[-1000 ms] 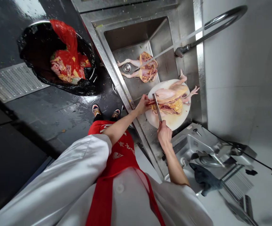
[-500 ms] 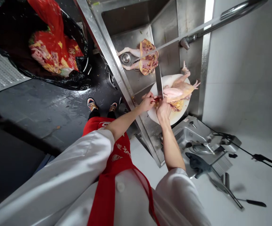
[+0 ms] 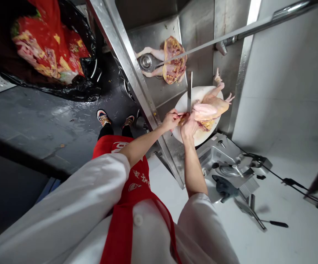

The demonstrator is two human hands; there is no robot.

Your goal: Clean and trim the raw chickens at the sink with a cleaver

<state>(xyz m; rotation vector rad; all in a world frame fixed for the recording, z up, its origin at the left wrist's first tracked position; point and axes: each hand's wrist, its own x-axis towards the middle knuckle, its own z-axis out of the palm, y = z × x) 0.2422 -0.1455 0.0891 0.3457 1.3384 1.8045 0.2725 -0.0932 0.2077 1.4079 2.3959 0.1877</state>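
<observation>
My left hand point(image 3: 172, 120) pinches a small reddish piece of chicken point(image 3: 183, 118) near the left edge of a round white cutting board point(image 3: 181, 104). Close beside it, my right hand point(image 3: 189, 127) is closed around a knife, its handle hidden in the fingers. The knife's blade point(image 3: 190, 88) points away from me, turned nearly edge-on. To the right on the board lies a pale chicken half point(image 3: 212, 106) with its feet up at the far side and yellow fat showing at the cut. My right fingers are next to it.
In the sink basin point(image 3: 193, 40) lies another chicken part with two legs point(image 3: 174, 60), near the drain point(image 3: 146, 62). A tap point(image 3: 221, 47) juts from the right. Bin with black bag point(image 3: 79, 90) holds scraps at left. Dark gloves point(image 3: 225, 187) and metal tools lie on the right.
The knife blade has turned from showing part of its flat to nearly edge-on. Both hands stay close together at the board. The whole view has shifted slightly.
</observation>
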